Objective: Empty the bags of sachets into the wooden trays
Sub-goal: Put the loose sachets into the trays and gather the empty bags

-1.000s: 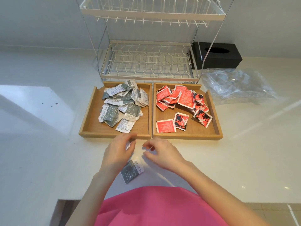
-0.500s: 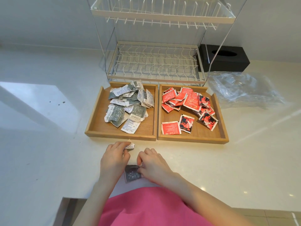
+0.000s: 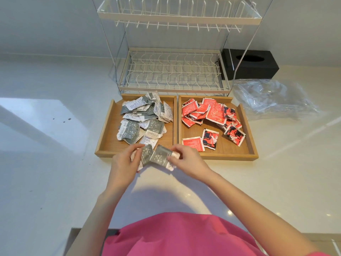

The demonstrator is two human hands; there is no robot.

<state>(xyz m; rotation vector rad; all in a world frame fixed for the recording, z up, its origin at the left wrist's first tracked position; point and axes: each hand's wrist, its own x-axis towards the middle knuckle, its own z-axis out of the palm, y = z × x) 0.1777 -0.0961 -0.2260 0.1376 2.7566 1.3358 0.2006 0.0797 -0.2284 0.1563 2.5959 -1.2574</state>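
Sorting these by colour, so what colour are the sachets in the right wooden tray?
Red, some with black-and-white print: sachets in the right wooden tray, head view.

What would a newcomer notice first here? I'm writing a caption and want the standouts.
Two wooden trays sit side by side at the counter's middle: the left tray heaped with grey sachets, the right tray with red sachets. In front of them, the left hand and right hand each hold grey sachets above the counter.
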